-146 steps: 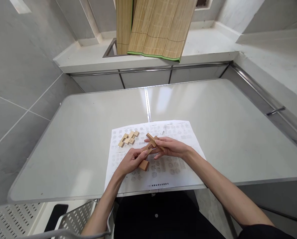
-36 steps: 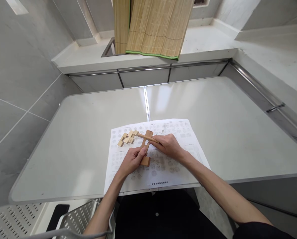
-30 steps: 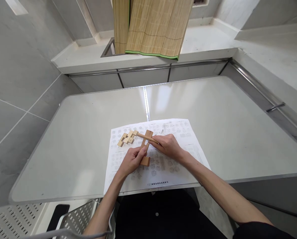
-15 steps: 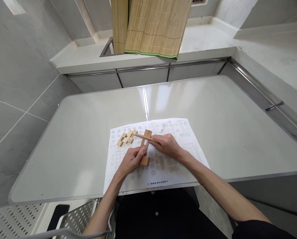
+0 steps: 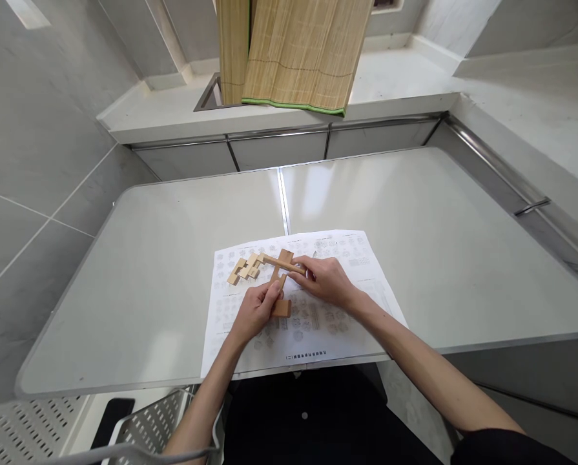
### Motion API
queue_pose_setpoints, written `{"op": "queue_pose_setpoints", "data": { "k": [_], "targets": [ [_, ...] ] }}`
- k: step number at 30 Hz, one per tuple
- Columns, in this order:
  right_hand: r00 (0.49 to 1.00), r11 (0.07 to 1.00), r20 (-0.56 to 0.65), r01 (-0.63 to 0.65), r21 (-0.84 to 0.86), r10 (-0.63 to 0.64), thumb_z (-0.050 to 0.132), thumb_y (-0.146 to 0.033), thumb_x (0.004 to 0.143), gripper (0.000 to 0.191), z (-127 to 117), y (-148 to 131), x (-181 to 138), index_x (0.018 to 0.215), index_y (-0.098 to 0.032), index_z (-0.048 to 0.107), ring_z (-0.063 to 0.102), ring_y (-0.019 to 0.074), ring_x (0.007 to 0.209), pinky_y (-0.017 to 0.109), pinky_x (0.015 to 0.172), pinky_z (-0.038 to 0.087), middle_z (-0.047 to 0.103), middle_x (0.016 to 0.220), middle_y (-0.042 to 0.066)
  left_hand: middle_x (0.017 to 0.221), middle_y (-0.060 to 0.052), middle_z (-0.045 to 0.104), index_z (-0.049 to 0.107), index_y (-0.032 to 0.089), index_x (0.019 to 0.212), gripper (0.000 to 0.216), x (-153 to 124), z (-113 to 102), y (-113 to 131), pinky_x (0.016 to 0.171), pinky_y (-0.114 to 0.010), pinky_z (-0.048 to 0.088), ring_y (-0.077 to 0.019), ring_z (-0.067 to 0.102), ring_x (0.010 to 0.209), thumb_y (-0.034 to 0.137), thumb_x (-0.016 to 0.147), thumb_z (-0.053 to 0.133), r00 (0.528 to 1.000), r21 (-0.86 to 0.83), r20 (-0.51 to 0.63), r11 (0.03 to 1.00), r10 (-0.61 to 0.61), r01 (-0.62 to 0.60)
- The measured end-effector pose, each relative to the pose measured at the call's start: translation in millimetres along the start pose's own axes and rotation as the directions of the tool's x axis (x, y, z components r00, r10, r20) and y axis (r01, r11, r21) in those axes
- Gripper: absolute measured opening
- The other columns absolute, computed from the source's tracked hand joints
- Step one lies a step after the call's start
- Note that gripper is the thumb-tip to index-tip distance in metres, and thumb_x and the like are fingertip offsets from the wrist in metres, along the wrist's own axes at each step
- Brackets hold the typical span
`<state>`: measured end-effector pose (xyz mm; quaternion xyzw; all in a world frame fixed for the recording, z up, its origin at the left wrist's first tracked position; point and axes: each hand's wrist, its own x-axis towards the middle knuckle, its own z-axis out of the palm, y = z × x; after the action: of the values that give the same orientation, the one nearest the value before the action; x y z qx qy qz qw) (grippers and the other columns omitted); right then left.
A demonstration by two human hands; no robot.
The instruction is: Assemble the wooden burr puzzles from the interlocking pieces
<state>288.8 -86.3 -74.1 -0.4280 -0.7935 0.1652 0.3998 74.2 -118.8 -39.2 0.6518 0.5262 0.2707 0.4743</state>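
Note:
My left hand [image 5: 256,311] is closed round a notched wooden bar [image 5: 282,307] that stands on end over a printed paper sheet [image 5: 351,303]. My right hand [image 5: 323,281] pinches a second wooden bar [image 5: 279,263], which lies crosswise through the upper notch of the first. Both hands meet at the middle of the sheet. A small pile of loose pale wooden puzzle pieces [image 5: 246,268] rests on the sheet's far left corner, just left of the crossed bars.
The sheet lies at the near edge of a grey table [image 5: 143,284] with a seam down its middle. A bamboo blind [image 5: 293,51] hangs over the white ledge behind. A perforated white metal rack [image 5: 31,426] and a dark phone [image 5: 107,420] sit lower left.
Earlier both bars were held loosely above the sheet. The right hand has since slid its bar crosswise into the upright bar's notch, and in the last half second both hands have shifted slightly upward.

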Motion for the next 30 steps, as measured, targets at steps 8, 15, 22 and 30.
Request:
{"op": "queue_pose_setpoints", "data": {
  "k": [8, 15, 22, 30],
  "targets": [
    [0.976, 0.82, 0.145, -0.217, 0.529, 0.165, 0.064, -0.046, 0.101, 0.025, -13.8, -10.7, 3.6, 0.102, -0.021, 0.066, 0.059, 0.013, 0.056, 0.026, 0.054, 0.048, 0.067, 0.07, -0.001, 0.056, 0.004, 0.044, 0.054, 0.021, 0.074, 0.052, -0.9, 4.6, -2.7, 0.053, -0.028, 0.034, -0.0144, 0.042, 0.051, 0.06, 0.104, 0.039, 0.979, -0.045, -0.199, 0.998, -0.054, 0.046],
    [0.911, 0.659, 0.41, -0.341, 0.67, 0.054, 0.069, -0.045, 0.098, 0.028, -5.0, -19.5, 4.2, 0.107, -0.019, 0.066, 0.064, 0.0126, 0.052, 0.024, 0.053, 0.049, 0.069, 0.064, -0.002, 0.056, 0.002, 0.052, 0.057, 0.02, 0.071, 0.05, 0.1, 9.8, -1.4, 0.056, -0.028, 0.039, -0.0156, 0.05, 0.053, 0.058, 0.103, 0.046, 0.973, -0.053, -0.225, 0.998, -0.041, 0.03],
    [0.916, 0.626, 0.354, -0.391, 0.675, 0.19, 0.066, -0.046, 0.1, 0.027, -14.5, -13.2, 7.0, 0.109, -0.021, 0.069, 0.066, 0.0154, 0.056, 0.03, 0.057, 0.056, 0.07, 0.069, -0.001, 0.065, 0.001, 0.065, 0.066, 0.018, 0.095, 0.048, 0.3, 7.3, -0.9, 0.051, -0.026, 0.042, -0.0132, 0.051, 0.048, 0.059, 0.105, 0.044, 0.972, -0.196, -0.22, 0.98, -0.084, 0.041],
    [0.848, 0.469, 0.28, -0.491, 0.734, 0.451, 0.072, -0.05, 0.095, 0.037, -15.2, -2.1, 11.9, 0.116, -0.02, 0.071, 0.066, 0.0153, 0.062, 0.026, 0.049, 0.048, 0.074, 0.086, 0.005, 0.067, -0.002, 0.068, 0.069, 0.014, 0.101, 0.05, 4.0, 3.4, -5.9, 0.053, -0.026, 0.042, -0.0128, 0.052, 0.05, 0.057, 0.106, 0.044, 0.968, -0.382, -0.235, 0.924, -0.086, -0.011]
  ]
}}
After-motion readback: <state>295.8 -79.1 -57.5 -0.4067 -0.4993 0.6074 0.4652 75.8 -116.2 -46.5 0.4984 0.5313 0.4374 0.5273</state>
